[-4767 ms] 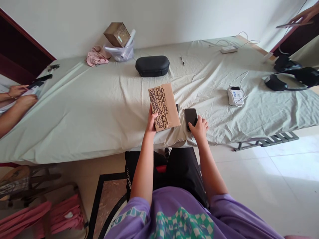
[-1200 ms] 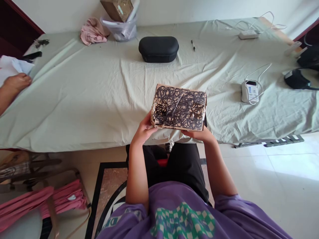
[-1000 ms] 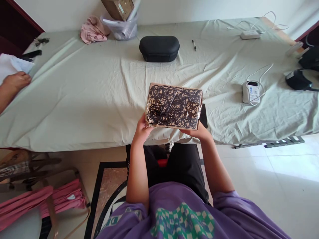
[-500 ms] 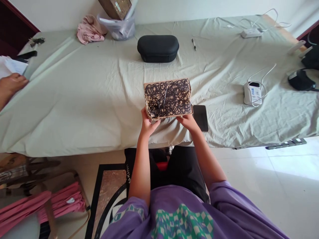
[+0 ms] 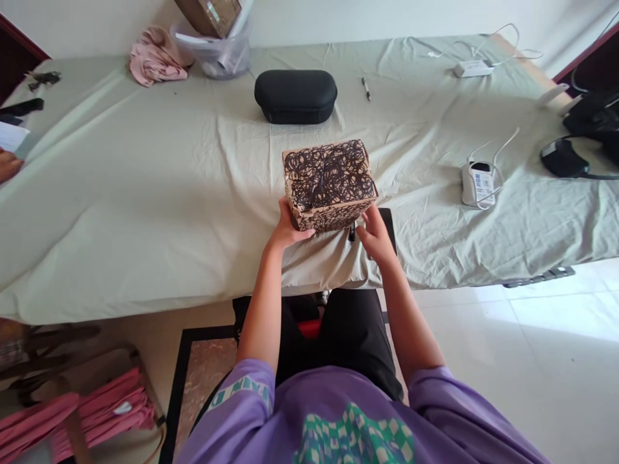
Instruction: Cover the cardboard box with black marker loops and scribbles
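While both hands are on it, how does the scribbled cardboard box (image 5: 329, 185) lie?

Long axis side to side, right end slightly higher (inked on top and front), over the pale green sheet (image 5: 145, 212). Left hand (image 5: 290, 225) grips its corner; right hand (image 5: 376, 235) pinches the lower edge, beside a black phone (image 5: 387, 219).

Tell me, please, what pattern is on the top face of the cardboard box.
Dense black scribbled loops cover the top of the brown cardboard box; it shows best in the head view.
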Demonstrator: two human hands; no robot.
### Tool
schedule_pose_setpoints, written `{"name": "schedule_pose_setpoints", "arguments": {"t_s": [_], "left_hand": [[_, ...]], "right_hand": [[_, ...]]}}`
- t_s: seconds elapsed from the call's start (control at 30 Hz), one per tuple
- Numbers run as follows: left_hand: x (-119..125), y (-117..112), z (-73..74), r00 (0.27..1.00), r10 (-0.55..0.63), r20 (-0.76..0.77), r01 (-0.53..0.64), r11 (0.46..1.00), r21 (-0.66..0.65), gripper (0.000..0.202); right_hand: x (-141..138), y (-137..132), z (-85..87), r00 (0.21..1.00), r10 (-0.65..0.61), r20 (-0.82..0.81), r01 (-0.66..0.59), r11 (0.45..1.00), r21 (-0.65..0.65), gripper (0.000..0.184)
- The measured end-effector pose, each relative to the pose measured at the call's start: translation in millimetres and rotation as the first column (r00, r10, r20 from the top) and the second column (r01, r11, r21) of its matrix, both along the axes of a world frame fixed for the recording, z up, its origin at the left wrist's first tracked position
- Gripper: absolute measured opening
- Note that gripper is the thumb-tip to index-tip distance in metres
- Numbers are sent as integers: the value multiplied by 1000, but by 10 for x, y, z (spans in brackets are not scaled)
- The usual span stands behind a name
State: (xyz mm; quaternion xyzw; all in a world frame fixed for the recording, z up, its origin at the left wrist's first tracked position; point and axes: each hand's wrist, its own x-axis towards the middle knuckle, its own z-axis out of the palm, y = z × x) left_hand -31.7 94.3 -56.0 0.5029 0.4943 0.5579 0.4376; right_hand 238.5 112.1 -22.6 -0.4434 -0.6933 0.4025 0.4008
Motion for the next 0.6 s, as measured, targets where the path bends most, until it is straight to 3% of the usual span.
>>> {"name": "schedule_pose_setpoints", "arguments": {"t_s": [0.07, 0.17, 0.27, 0.37, 0.6], "left_hand": [[41, -17, -67, 999, 28, -32, -27, 999, 35, 108], [80, -66, -125, 999, 35, -32, -33, 997, 63, 103], [87, -91, -140, 999, 26, -25, -24, 997, 78, 101], [82, -85, -148, 1000, 11, -3, -11, 998, 60, 102], [106, -53, -188, 997, -21, 68, 17, 997, 72, 102]], "right_hand": [[237, -97, 20, 970, -181, 161, 172, 983, 65, 86], [522, -223, -42, 766, -433, 475, 447, 890, 89, 88], [612, -277, -161, 632, -436, 641, 532, 845, 52, 94], [559, -275, -231, 620, -412, 668, 521, 853, 42, 89], [451, -275, -207, 583, -408, 703, 534, 844, 47, 83]]}}
